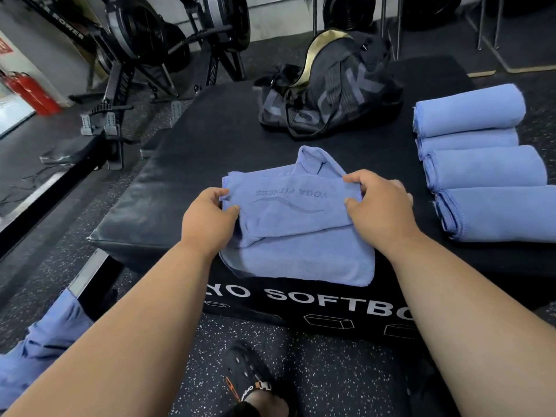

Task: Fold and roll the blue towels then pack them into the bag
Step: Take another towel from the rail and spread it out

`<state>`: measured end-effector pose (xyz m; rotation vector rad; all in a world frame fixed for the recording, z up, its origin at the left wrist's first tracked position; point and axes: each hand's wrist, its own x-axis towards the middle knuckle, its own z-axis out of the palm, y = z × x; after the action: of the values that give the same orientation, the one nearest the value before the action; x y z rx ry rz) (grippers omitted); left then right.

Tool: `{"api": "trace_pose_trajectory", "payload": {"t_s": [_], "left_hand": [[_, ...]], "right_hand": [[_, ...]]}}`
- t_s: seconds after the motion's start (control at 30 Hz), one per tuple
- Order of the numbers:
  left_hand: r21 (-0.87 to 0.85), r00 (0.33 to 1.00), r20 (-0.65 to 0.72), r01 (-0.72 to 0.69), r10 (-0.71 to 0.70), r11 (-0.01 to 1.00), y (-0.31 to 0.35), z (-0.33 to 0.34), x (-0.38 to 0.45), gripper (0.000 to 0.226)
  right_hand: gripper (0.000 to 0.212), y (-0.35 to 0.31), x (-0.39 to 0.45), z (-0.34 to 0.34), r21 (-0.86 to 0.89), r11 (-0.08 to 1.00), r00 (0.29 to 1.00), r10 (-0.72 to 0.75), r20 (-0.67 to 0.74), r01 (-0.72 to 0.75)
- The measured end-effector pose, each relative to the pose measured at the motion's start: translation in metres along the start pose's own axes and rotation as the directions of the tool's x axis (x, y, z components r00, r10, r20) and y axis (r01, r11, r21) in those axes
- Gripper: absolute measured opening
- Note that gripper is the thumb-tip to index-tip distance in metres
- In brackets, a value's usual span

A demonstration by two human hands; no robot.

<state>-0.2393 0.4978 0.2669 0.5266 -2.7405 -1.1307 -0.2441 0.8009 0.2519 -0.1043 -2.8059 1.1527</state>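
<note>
**Blue towel half-folded on the soft box, four rolls waiting at the right**

The towel (298,233) being worked is a soft, matte periwinkle blue with stitched hems. It lies in layers at the middle of the near edge of the black soft box (186,164), one corner drooping slightly over that edge. Its upper layer is folded across at a slant and shows a tone-on-tone wave line with the words "YOGA FITNESS", upside down from this view. A loose flap pokes up behind the fold.

The left hand (207,218) pinches the left end of the folded layer between thumb and fingers. The right hand (379,200) grasps the right end, fingers curled over the top hem and thumb pressed on the cloth.

Four rolled towels (481,167) of the same blue lie side by side in a row along the right edge of the box, touching one another. One black bag (328,94) with grey lettering and a gold-lined opening sits toward the far edge. More blue cloth (39,350) lies on the speckled floor (331,371) at the left; its number cannot be told.
</note>
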Motion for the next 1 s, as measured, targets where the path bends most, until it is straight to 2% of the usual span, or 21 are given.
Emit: {"api": "trace_pose_trajectory", "payload": {"t_s": [0.03,0.1,0.2,0.3,0.43,0.5,0.57,0.73,0.8,0.87,0.93,1.0], "left_hand": [[0.028,1.0,0.005,-0.011,0.011,1.0,0.005,0.002,0.001,0.044],[0.024,0.999,0.025,-0.028,0.028,0.999,0.015,0.009,0.003,0.048],[-0.041,0.998,0.047,-0.031,0.033,0.999,0.025,0.014,0.002,0.043],[-0.179,1.0,0.019,0.004,-0.001,0.984,0.024,0.008,-0.003,0.033],[-0.492,0.987,0.058,0.157,-0.148,0.856,0.011,-0.01,-0.009,0.024],[-0.563,0.973,0.124,0.23,-0.194,0.794,0.004,-0.016,-0.013,0.023],[-0.585,0.964,0.144,0.266,-0.224,0.766,0.001,-0.018,-0.014,0.024],[-0.581,0.962,0.141,0.272,-0.235,0.767,0.026,-0.02,-0.005,0.026],[-0.582,0.979,0.113,0.203,-0.169,0.787,0.051,-0.024,0.002,0.027],[-0.607,0.996,0.059,0.092,-0.071,0.79,0.084,-0.035,0.011,0.031],[-0.689,0.999,-0.004,-0.03,0.037,0.725,0.119,-0.051,0.014,0.029],[-0.774,0.986,-0.081,-0.155,0.147,0.614,0.147,-0.072,0.009,0.026]], "right_hand": [[0.044,-0.002,-0.001,0.001,-0.081,0.997,1.0,0.014,-0.006,-0.015],[0.046,-0.004,0.0,0.002,-0.12,0.992,0.999,0.045,0.005,-0.044],[0.044,-0.007,0.0,0.001,0.012,1.0,0.998,0.017,0.053,-0.018],[0.044,-0.009,-0.001,-0.004,0.13,0.991,0.994,0.01,0.111,-0.025],[0.034,-0.008,-0.003,-0.012,0.291,0.945,0.971,0.08,0.227,-0.146],[0.027,-0.008,-0.006,-0.016,0.313,0.934,0.95,0.071,0.304,-0.17],[0.021,-0.011,-0.009,-0.018,0.304,0.94,0.946,0.05,0.32,-0.153],[0.018,-0.025,-0.007,-0.02,0.498,0.85,0.983,0.114,0.141,-0.17],[0.019,-0.035,-0.004,-0.028,0.565,0.815,0.992,0.108,0.068,-0.128],[0.021,-0.052,-0.001,-0.041,0.636,0.771,0.999,0.039,-0.018,-0.019],[0.022,-0.07,0.003,-0.059,0.697,0.708,0.991,-0.034,-0.127,0.114],[0.02,-0.086,0.003,-0.081,0.763,0.607,0.973,-0.083,-0.218,0.222]]}}
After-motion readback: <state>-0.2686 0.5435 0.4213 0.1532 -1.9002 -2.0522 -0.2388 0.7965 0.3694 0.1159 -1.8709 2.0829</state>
